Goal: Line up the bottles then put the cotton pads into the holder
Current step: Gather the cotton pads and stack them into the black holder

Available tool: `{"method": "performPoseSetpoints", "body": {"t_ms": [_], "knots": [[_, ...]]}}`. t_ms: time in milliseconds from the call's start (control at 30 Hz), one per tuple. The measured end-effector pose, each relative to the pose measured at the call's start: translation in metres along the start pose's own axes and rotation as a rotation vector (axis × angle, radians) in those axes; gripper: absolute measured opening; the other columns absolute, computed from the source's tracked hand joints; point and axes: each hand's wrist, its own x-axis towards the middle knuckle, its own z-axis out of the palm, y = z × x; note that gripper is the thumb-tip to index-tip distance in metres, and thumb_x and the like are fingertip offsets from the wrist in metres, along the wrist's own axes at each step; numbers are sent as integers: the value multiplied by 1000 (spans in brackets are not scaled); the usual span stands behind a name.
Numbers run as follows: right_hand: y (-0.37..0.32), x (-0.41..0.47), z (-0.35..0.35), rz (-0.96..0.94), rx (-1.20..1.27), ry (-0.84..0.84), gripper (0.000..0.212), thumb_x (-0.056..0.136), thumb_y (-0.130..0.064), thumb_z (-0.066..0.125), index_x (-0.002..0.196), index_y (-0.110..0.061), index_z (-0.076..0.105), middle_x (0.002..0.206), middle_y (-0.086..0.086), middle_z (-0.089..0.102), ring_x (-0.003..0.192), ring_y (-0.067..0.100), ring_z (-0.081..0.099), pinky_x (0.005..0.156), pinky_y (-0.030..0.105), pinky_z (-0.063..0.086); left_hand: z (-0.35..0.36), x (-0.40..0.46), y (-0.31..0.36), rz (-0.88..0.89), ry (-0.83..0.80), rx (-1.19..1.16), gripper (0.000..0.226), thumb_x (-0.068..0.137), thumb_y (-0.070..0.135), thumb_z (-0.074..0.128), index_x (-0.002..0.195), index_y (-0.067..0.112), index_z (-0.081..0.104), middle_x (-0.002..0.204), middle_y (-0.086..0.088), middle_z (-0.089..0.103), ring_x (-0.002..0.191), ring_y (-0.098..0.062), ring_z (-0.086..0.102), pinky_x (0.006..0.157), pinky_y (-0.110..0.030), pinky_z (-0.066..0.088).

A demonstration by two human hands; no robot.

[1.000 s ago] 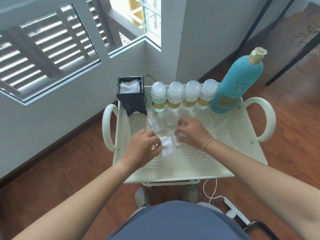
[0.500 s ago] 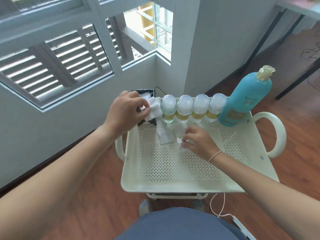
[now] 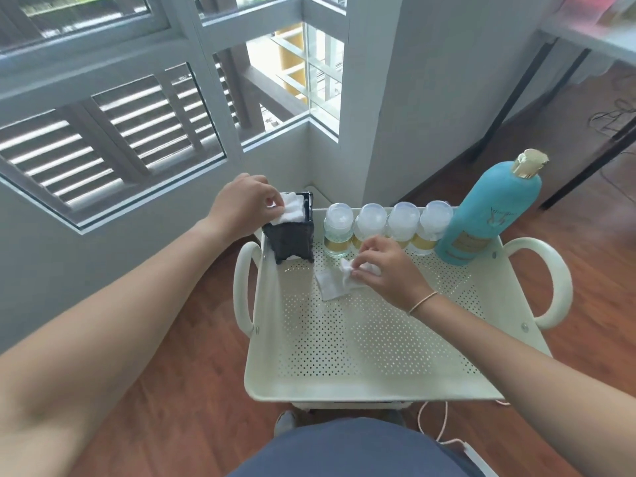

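Cotton pads (image 3: pixel 332 286) lie on the cart tray (image 3: pixel 371 339), touching the right hand (image 3: pixel 385 270), which pinches one. At the black holder (image 3: pixel 290 232) beside four lined-up small bottles (image 3: pixel 389 228), the left hand (image 3: pixel 241 204) pinches another pad (image 3: pixel 290 210).

Home room: louvred window (image 3: pixel 113 139), wood floor (image 3: pixel 192 401), toiletries cart (image 3: pixel 371 387).

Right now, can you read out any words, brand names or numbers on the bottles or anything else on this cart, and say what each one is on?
Nothing can be read.
Teal bottle: a pale emblem and a gold label, too blurred to read.
Four small clear bottles: gold bands, no legible lettering.
Black holder: no text visible.
Cart tray: no text visible.
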Motion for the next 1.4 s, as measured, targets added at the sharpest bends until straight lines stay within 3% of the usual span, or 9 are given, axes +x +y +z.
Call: {"method": "performPoseSetpoints", "body": {"t_ms": [300, 467, 633, 767, 867, 967, 1167, 1267, 1400], "knots": [[-32, 31, -16, 0, 132, 75, 11, 78, -22, 68, 80, -11, 67, 95, 11, 58, 91, 20, 50, 84, 31, 41, 10, 11, -8, 41, -115, 22, 14, 82, 33, 64, 91, 27, 73, 86, -4, 55, 87, -26, 48, 70, -32, 38], [-65, 77, -25, -35, 140, 125, 15, 78, -26, 68, 82, -11, 68, 97, 12, 58, 94, 23, 49, 84, 28, 36, 4, 13, -18, 79, -150, -61, 17, 82, 32, 64, 96, 28, 71, 87, -3, 52, 85, -23, 47, 72, -28, 31], [-81, 114, -10, -39, 27, 81, 18, 80, -31, 66, 86, -14, 69, 104, 8, 57, 101, 24, 48, 93, 38, 38, -1, 3, -34, -19, -61, -283, 25, 83, 29, 63, 107, 26, 64, 102, 1, 56, 86, -13, 51, 72, -16, 37], [-84, 126, 8, -16, -57, 40, 17, 82, -31, 63, 89, -17, 70, 107, 7, 56, 105, 26, 47, 93, 39, 36, 2, -8, -50, -105, -195, -370, 53, 81, 36, 64, 130, 34, 44, 133, 4, 47, 106, -12, 48, 85, -24, 34], [-82, 129, 18, 6, -112, -7, 18, 80, -35, 63, 91, -22, 70, 110, 5, 55, 107, 25, 46, 95, 39, 35, 8, -12, -53, -126, -252, -423, 70, 77, 41, 68, 137, 37, 33, 143, 7, 38, 112, -7, 44, 89, -21, 32], [-81, 131, 22, 44, -98, -36, 19, 79, -38, 63, 92, -25, 69, 113, 3, 55, 111, 25, 45, 96, 38, 33, 16, -14, -52, -128, -248, -450, 75, 74, 42, 71, 139, 34, 32, 144, 9, 38, 110, -2, 42, 87, -15, 30], [-75, 132, 23, 109, 17, -115, 23, 80, -43, 62, 96, -28, 67, 125, 3, 50, 121, 24, 40, 104, 38, 31, 24, -15, -52, -168, -215, -535, 76, 73, 42, 72, 138, 36, 34, 142, 12, 41, 110, -8, 50, 86, -21, 34], [-71, 126, 22, 93, 96, -128, 23, 82, -40, 60, 99, -26, 67, 132, 6, 47, 125, 22, 38, 108, 41, 30, 26, -17, -53, -206, -215, -603, 75, 72, 42, 73, 136, 41, 35, 139, 18, 42, 108, -8, 53, 81, -18, 37], [-68, 113, 13, -2, 174, -35, 20, 83, -29, 63, 99, -19, 68, 127, 10, 50, 121, 22, 44, 103, 34, 35, 27, -19, -53, -229, -217, -634, 74, 71, 44, 73, 134, 47, 34, 131, 22, 46, 104, -7, 56, 74, -10, 36]]}}
